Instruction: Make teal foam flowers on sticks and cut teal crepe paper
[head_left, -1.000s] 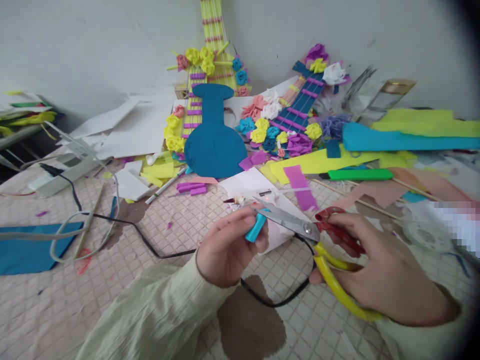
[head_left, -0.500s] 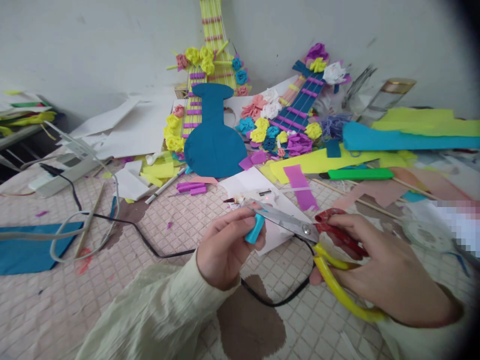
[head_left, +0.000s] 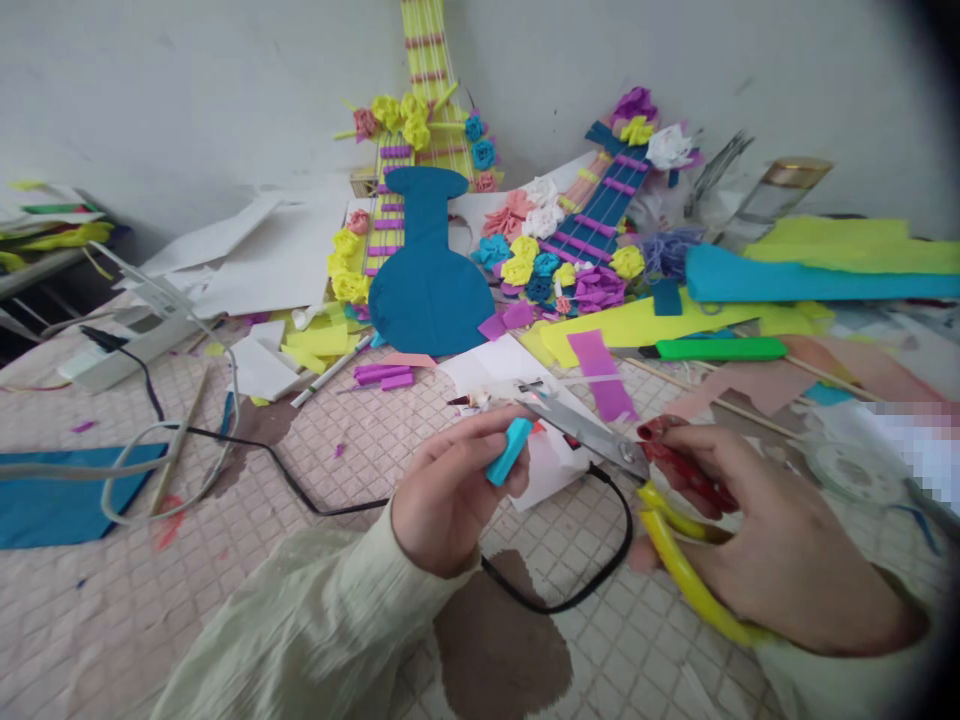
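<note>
Between the thumb and fingers of my left hand is a small bright blue folded strip, perhaps of paper. My right hand grips scissors with one red and one yellow handle. Their blades point left and lie just beyond the strip's upper end; whether they touch it I cannot tell. Behind the blades, a white glue gun with a dark tip rests on a white sheet, its black cord looping between my hands. Past it stands a dark blue guitar-shaped cutout.
Flower-decorated paper guitars lean at the back wall. A green cutter, thin wooden sticks and coloured paper lie on the right. At left are a power strip and a blue sheet. Small purple rolls lie mid-table.
The scissors have moved slightly to the right, away from the blue strip, and their handles look a little closer together. My left hand stays nearly in place, with the strip tilted slightly.
</note>
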